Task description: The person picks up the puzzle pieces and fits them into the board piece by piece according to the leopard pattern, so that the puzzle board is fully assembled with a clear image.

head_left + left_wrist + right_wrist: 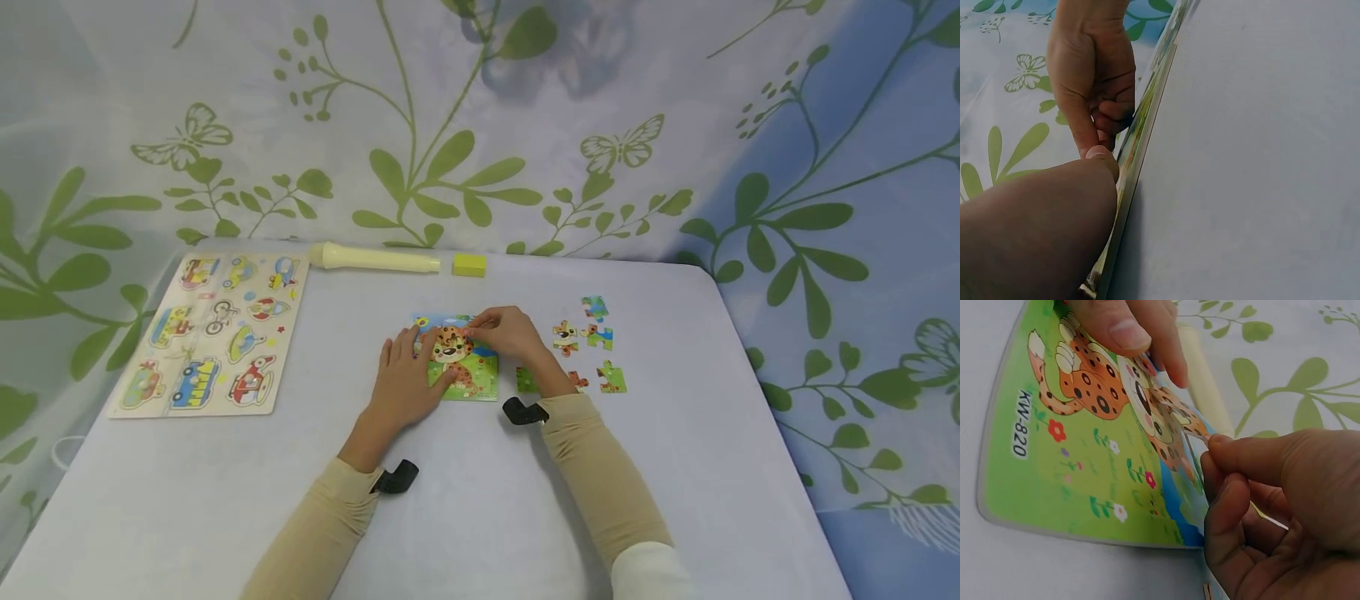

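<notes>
A puzzle board (483,383) with a spotted cartoon leopard lies on the white table between both hands. My left hand (405,383) rests on the board's left side with its fingers spread. At the upper right of the board, my right hand (513,333) pinches a puzzle piece. The right wrist view shows that leopard-print piece (1188,419) between thumb and index finger, tilted over the picture. Whether it touches the board I cannot tell. Several loose puzzle pieces (611,377) lie right of the board, some partly hidden by my right wrist.
To the left lies a wooden board (210,333) with vehicle pictures. Along the table's back edge are a cream, club-shaped stick (378,259) and a yellow block (469,265). A leaf-patterned curtain (450,108) hangs behind the table.
</notes>
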Tool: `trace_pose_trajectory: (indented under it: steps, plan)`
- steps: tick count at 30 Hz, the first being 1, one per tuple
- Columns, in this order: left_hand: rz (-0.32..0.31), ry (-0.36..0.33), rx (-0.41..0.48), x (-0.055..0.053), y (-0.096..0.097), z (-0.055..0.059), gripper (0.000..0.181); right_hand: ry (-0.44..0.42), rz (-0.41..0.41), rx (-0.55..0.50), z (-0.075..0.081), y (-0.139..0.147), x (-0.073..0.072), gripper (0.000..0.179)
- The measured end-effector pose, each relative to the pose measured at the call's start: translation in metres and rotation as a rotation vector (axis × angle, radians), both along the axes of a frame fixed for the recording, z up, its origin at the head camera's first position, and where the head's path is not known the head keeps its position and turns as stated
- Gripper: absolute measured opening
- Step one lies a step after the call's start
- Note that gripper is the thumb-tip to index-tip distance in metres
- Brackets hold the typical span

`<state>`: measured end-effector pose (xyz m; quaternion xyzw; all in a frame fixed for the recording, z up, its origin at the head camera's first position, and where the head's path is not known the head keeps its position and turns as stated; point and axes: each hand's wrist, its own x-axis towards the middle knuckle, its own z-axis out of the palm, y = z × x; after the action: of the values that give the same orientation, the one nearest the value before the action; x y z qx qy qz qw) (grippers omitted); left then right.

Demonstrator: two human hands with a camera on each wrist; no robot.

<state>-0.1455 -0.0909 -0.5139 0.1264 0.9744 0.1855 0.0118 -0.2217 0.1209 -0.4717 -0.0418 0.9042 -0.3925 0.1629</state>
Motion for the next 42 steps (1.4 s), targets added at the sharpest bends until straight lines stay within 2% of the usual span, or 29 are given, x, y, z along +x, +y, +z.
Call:
trace_pose_trajectory:
  steps: [8, 14, 20, 26, 32, 36, 39, 42]
  plan:
    - [0.024, -0.007, -0.063, -0.001, 0.004, -0.002, 0.077, 0.003, -0.048, 0.07, 0.0, -0.005, 0.003, 0.029]
    - [0.032, -0.005, -0.069, -0.001, 0.005, 0.002, 0.077, 0.096, -0.011, 0.121, 0.0, -0.01, 0.006, 0.027]
    - [0.017, 0.045, -0.065, 0.0, 0.008, 0.004, 0.075, 0.164, 0.031, 0.197, 0.003, -0.018, 0.008, 0.022]
    - [0.034, 0.029, -0.073, -0.002, 0.009, 0.004, 0.075, 0.259, 0.099, 0.284, 0.001, -0.024, 0.009, 0.018]
    - [0.028, 0.017, -0.056, -0.003, 0.011, 0.002, 0.077, 0.266, 0.081, 0.301, 0.003, -0.027, 0.012, 0.015]
    - [-0.013, -0.019, -0.066, -0.004, 0.012, 0.001, 0.078, 0.263, 0.072, 0.297, 0.002, -0.028, 0.013, 0.015]
    - [-0.051, -0.034, -0.082, -0.004, 0.01, -0.001, 0.073, 0.243, 0.089, 0.307, 0.002, -0.027, 0.013, 0.018]
    - [-0.057, -0.028, -0.099, -0.004, 0.006, -0.002, 0.067, 0.236, 0.131, 0.3, 0.006, -0.02, 0.009, 0.024]
